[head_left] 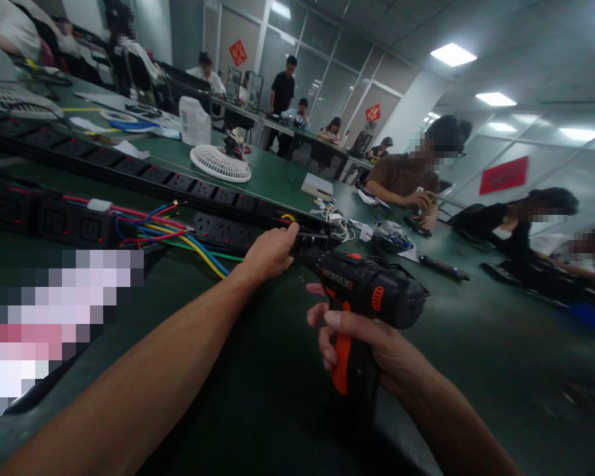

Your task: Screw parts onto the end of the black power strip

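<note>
My right hand point(361, 337) is wrapped round the grip of a black and orange cordless drill point(371, 284), which points left and away from me. The drill's nose reaches the end of a black power strip point(223, 229); where the tip meets it is hard to make out. My left hand point(272, 251) is closed on that same end of the strip, its fingertips partly hidden. Red, blue, yellow and green wires point(163, 228) come out of the strip's open middle. Further left, its other sockets point(54, 218) continue. Behind it lies a second long black power strip point(153, 173).
On the green table point(277, 396) stand a white fan grille point(221, 163), a white plastic jug point(194, 121) and a white box point(317, 186). Loose white cables point(342, 225) lie past the strip's end. A co-worker point(406, 178) sits across, handling something small; others sit at right and behind.
</note>
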`<state>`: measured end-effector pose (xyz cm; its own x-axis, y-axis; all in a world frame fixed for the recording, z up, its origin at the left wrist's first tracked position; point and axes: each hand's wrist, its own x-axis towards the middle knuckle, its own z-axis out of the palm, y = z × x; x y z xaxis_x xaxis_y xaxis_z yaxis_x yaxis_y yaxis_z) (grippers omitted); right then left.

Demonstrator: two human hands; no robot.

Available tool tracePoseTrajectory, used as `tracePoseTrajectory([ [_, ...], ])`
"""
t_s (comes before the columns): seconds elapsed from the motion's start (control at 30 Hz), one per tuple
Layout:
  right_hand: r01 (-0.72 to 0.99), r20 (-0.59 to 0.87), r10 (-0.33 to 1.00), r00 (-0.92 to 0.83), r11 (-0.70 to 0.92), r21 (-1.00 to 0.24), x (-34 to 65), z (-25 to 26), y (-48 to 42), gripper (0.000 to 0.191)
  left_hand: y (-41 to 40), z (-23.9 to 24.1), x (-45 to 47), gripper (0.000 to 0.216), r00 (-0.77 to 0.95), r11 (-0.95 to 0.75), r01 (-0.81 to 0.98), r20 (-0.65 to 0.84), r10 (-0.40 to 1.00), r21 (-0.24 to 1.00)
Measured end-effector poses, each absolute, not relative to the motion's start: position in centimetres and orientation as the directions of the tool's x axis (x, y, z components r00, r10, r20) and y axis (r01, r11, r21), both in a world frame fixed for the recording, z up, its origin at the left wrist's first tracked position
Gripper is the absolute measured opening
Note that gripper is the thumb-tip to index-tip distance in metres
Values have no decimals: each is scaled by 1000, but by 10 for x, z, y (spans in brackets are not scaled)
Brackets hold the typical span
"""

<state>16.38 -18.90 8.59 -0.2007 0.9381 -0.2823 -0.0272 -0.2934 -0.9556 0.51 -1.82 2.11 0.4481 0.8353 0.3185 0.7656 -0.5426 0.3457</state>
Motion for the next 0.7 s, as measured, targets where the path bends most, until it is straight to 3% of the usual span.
tracePoseTrajectory([
  [0.47, -101, -248, 922, -297, -288, -952, 175, 76, -195, 54, -21, 24, 6, 42, 451, -539, 763, 303, 840, 357],
  [0.7, 70, -306, 928, -211, -298, -952, 170, 81, -199, 46, -20, 23, 6, 38, 455, -550, 753, 318, 831, 360],
])
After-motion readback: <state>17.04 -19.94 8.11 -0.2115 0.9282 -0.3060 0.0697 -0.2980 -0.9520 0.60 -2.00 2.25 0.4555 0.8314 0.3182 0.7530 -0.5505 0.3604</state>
